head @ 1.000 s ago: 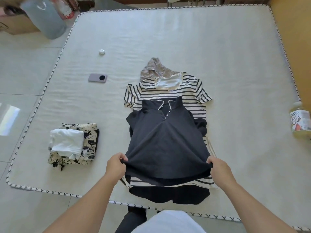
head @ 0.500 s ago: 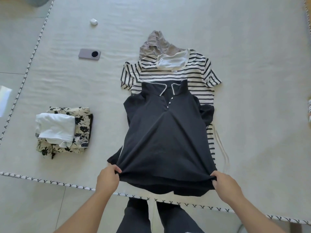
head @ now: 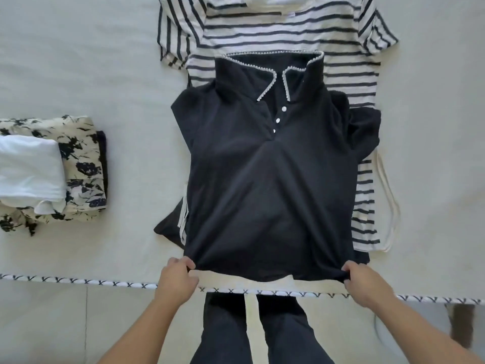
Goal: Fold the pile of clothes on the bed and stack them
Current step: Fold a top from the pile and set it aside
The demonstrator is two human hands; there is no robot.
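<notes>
Looking down from the head view, the dark polo [head: 267, 179] lies face-up near the front edge of the bed [head: 91, 74], collar away from the person, white buttons showing at the placket. Left hand [head: 175, 282] pinches the polo's near-left hem corner, fingers curled tight around the cloth; right hand [head: 364, 282] pinches the near-right corner the same way, so both grips are narrow and full of fabric, and the hem runs taut between them just inside the bed's patterned piping [head: 78, 281]. Under the polo sits the striped tee [head: 288, 30], its sleeves and right side poking out beyond the dark cloth, with a pale cord [head: 391, 203] looping off the right flank. More dark fabric peeks out at the polo's lower left. Over to the left, well apart from the polo, is the folded stack: a white top [head: 29, 169] resting on a floral piece [head: 81, 164]. Below the bed edge, the person's dark trousers [head: 225, 332] show against the floor.
</notes>
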